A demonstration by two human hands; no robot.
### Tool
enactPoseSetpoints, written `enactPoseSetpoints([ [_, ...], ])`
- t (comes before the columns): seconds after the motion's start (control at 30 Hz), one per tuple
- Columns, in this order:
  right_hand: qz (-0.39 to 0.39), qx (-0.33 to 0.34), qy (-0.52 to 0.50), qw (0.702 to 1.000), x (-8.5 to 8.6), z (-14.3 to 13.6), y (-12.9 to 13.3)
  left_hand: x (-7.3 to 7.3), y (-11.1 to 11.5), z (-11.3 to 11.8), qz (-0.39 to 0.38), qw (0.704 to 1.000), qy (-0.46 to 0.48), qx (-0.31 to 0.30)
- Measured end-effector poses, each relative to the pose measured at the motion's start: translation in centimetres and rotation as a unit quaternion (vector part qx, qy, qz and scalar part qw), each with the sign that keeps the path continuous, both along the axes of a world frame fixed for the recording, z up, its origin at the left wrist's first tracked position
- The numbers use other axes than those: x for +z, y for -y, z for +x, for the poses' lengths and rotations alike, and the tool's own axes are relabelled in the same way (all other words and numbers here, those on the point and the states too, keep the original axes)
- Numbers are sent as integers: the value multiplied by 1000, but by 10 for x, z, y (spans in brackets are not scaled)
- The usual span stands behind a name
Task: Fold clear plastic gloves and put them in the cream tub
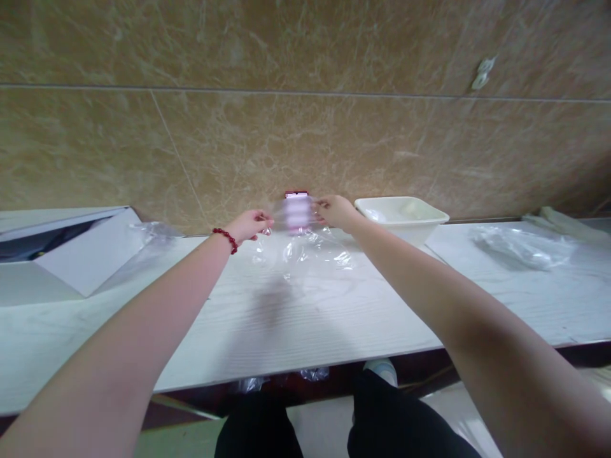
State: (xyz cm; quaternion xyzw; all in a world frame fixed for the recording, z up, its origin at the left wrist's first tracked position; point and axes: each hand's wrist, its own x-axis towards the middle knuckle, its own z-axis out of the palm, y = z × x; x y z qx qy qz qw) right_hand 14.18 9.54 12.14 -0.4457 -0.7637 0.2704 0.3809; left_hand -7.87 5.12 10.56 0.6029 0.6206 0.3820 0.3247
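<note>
As left hand (252, 226) and right hand (334, 210) pinch clear film (305, 251), fingers narrow | pink item (296, 212) blurs unreadably

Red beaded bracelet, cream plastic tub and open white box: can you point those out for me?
Red beaded bracelet (230, 238): head view, beads on the upper side of the wrist.
Cream plastic tub (416, 233): head view, outer side wall below the rim.
Open white box (90, 257): head view, white slanted panel.

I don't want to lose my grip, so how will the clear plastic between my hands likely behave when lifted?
The clear plastic is probably floppy, since it bunches in loose creases over the white table. It is see-through and looks thin, so likely light for its size. Its glossy highlights suggest it may feel slippery.
</note>
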Motion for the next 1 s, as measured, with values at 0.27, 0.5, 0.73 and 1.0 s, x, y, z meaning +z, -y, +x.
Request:
enactPoseSetpoints([
  [0.27,195,-15,15,981,-5,9,-6,10,-16,10,173,984,18,40],
  [0.5,199,22,30,979,-12,22,34,-8,8,7,258,965,23,-45],
  [0.73,197,103,134,966,-54,42,72,-46,57,10,206,972,-28,-110],
  [1.0,192,220,165,942,-110,56,110,-97,99,10,201,929,-193,-245],
])
